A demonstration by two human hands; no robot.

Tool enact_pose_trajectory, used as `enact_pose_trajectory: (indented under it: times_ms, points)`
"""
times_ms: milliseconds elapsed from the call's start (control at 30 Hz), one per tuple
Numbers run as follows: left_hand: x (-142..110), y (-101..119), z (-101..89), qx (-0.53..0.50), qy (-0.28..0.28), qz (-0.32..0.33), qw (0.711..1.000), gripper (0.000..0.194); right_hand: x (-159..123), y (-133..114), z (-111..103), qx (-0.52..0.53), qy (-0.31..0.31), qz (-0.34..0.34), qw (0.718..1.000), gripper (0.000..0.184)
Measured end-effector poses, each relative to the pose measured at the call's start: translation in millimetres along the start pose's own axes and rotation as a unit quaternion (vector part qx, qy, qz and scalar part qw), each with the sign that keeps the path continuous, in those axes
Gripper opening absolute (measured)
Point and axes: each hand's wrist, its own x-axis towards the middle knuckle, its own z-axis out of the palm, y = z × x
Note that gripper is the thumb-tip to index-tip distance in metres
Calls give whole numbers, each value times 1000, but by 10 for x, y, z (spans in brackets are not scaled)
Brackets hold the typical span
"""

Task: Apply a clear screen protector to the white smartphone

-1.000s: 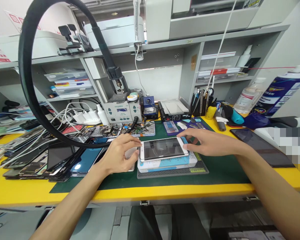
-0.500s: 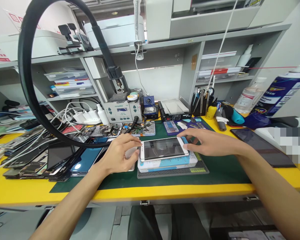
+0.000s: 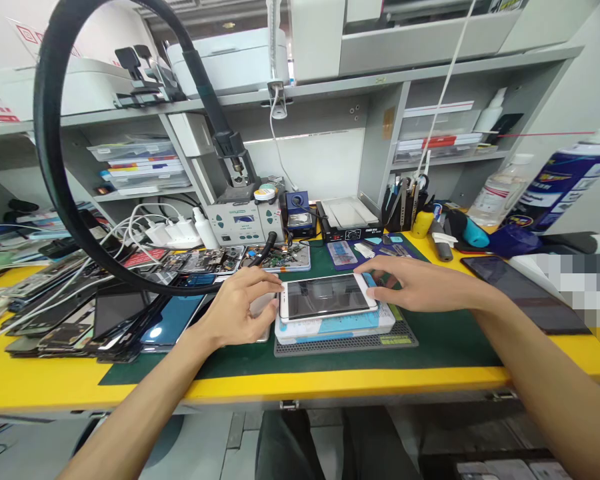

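- White-framed, the phone (image 3: 327,297) lay face up on a blue-and-white box (image 3: 337,325), its dark screen catching reflections.
- I saw the left hand (image 3: 243,307) half-curled at the phone's left end, fingertips touching the upper corner, thumb close to the edge; whether it was gripping, I could not tell from my view.
- I saw the right hand (image 3: 410,283) at the opposite end, forefinger and thumb closed about the upper corner; its other fingers were partly hidden.
- Under the box was a grey mat (image 3: 350,347), resting on a green mat (image 3: 445,350) that covered the middle of the yellow bench (image 3: 330,387).
- To the left I could see a blue phone (image 3: 173,320) beside a pile (image 3: 75,327) of dark phones and parts, with white cables (image 3: 97,260) trailing over it.
- Looping across my upper left was a black hose (image 3: 47,133), its lower run passing near the left hand.
- Beyond the phone I made out boards (image 3: 293,257), with a grey station (image 3: 245,223) behind them.
- Right of the right hand lay a dark phone (image 3: 525,293); behind it were a bottle (image 3: 495,197) and a blue can (image 3: 560,180).
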Motion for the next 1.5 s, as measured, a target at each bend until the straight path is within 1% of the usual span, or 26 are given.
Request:
enact_pose_trajectory:
  times_ms: [367, 633, 1100, 1500]
  points:
    - [-8, -2, 8, -2, -3, -1, 1000, 24, 2, 25, 8, -7, -3, -3, 1000, 66]
    - [-2, -5, -2, -4, -5, -2, 1000, 24, 7, 35, 22, -1, 7, -2, 1000, 69]
    - [-6, -4, 1, -3, -1, -2, 1000, 24, -4, 17, 12, -1, 1, 7, 1000, 68]
    - [-4, 1, 7, -4, 1, -3, 1000, 24, 0, -11, 10, -4, 4, -1, 1000, 67]
